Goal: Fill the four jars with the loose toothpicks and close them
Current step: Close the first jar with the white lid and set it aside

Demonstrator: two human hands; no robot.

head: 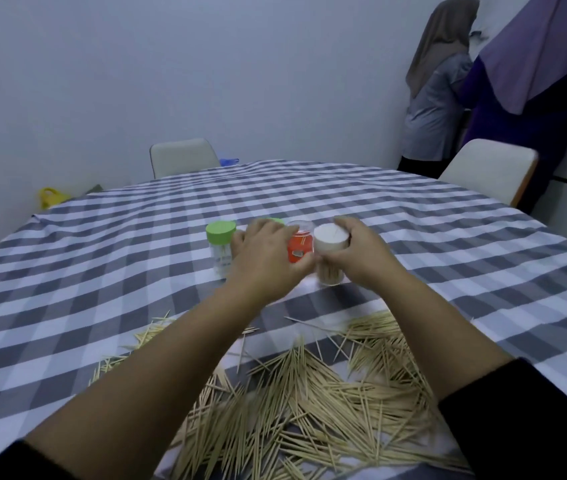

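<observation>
Though toothpick-strewn, jars (pixel 329 252) between hands (pixel 313 258)

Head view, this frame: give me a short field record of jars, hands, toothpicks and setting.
jars: clear plastic jar with green lid, closed, leftmost; second green lid mostly hidden behind the left hand; clear jar with red label, lid state unclear; clear jar packed with toothpicks, no lid visible
left hand: reaching over the jars, grip unclear
right hand: curled round the packed jar
loose toothpicks: large wooden pile on the near side
surface: grey-and-white checked tablecloth
background: two white chairs; standing people at right
</observation>
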